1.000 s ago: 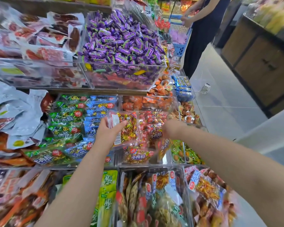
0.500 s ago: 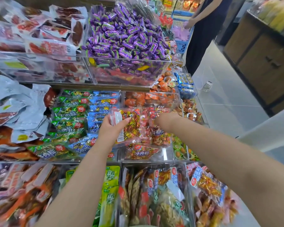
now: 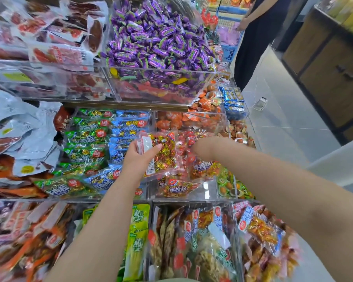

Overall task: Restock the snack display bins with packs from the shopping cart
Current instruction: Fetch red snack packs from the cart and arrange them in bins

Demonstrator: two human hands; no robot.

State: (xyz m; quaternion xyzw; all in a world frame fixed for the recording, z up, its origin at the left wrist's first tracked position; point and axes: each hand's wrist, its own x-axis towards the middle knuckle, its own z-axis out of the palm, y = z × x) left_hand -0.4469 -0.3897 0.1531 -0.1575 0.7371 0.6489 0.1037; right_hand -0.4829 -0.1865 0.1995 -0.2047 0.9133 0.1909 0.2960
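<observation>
While my left hand (image 3: pixel 139 159) grips the clear plastic pack of red-and-gold wrapped sweets (image 3: pixel 163 153) by its labelled edge, the pack hangs over the clear acrylic bin (image 3: pixel 209 191) of like packs (image 3: pixel 177 186), its long axis pointing away from me. My right hand (image 3: pixel 201 147) is deeper in that bin, and I cannot tell whether it is grasping anything.

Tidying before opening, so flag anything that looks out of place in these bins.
The purple candy bin looks mixed: a few yellow wrappers and a red layer show through its clear front under the purple candies. Nothing else clearly stands out.
</observation>
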